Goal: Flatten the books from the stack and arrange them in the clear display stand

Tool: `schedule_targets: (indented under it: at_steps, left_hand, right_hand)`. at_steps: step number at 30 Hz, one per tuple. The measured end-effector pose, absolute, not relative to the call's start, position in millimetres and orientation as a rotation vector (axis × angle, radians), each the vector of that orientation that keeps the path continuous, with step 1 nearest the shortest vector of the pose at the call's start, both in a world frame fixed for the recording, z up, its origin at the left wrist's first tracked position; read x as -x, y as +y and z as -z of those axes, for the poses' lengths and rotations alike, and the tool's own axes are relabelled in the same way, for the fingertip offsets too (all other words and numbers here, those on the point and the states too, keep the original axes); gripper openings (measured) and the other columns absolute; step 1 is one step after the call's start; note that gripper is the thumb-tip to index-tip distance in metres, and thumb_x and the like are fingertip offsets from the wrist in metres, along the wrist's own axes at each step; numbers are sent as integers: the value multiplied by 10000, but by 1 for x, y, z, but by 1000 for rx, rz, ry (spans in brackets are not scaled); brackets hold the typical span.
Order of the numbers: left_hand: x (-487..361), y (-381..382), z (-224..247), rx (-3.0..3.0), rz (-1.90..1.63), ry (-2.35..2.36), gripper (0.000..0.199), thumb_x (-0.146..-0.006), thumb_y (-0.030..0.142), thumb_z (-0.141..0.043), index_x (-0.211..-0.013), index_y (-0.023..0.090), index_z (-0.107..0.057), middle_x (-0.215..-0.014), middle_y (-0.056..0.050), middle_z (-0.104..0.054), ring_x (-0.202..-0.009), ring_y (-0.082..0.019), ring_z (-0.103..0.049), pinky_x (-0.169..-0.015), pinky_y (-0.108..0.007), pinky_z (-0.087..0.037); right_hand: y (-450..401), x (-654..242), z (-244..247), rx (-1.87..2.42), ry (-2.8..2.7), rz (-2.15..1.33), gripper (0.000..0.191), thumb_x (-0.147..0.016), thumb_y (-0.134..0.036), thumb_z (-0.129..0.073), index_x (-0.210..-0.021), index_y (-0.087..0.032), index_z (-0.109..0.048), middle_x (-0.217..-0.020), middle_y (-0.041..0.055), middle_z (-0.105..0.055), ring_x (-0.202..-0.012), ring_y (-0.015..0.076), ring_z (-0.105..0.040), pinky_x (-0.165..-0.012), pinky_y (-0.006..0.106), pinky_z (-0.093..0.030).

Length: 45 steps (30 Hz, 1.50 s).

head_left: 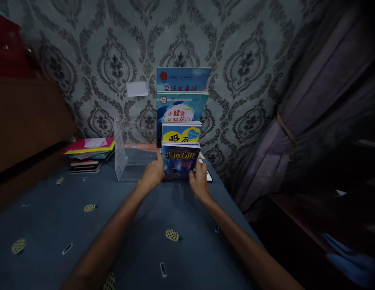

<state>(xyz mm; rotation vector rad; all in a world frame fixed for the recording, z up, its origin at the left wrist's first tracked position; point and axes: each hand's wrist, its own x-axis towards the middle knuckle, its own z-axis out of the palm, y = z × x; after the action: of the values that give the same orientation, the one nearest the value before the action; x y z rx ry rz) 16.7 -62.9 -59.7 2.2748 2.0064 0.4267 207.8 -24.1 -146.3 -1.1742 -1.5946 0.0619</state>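
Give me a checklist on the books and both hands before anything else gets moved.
1. Left hand at the left edge of the dark-blue front book: ok.
2. Right hand on its right edge, thumb in front: ok.
3. Front book upright, cover facing out: ok.
4. Yellow-and-blue book, teal book and rear blue book rising in steps behind it: ok.
5. Front book's base fully seated in the clear rack: cannot tell.
6. Pile of books at the far left squared up: not ok, its edges are uneven.
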Motion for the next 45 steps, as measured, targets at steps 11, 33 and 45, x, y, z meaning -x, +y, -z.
schedule_targets:
  at_steps: [11, 33, 45]
  left_hand:
    - [-12, -64, 53, -2221, -480, 1944, 325, -992, 189, -420, -1308, 128, -379, -1096, -199, -714, -1057, -315, -698, -840, -367, -498]
    - [-6, -76, 38, -2266, -212, 2003, 314, -1026, 300, -386, -1255, 157, -548, -1278, -179, -668, -1188, -326, -651, -923, -401, -515]
    - [-7, -72, 47, -2284, -258, 1981, 323, -1002, 276, -473, -1270, 107, -534, -1231, -238, -676, -1166, -353, -663, -919, -435, -518]
  right_hand:
    - [-23, -210, 152, 1167, -1574, -127, 666, -828, -179, -450, -1490, -219, -396, -1114, 111, -490, -1085, 303, -529, -1024, 555, -462]
    - [-32, -214, 167, 1208, -1568, -142, 491, -827, -223, -479, -1317, -206, -501, -1144, 106, -479, -1023, 266, -574, -906, 487, -535]
    - [-31, -216, 171, 1204, -1580, -134, 466, -835, -250, -483, -1299, -213, -521, -1139, 110, -507, -1005, 274, -579, -859, 494, -550]
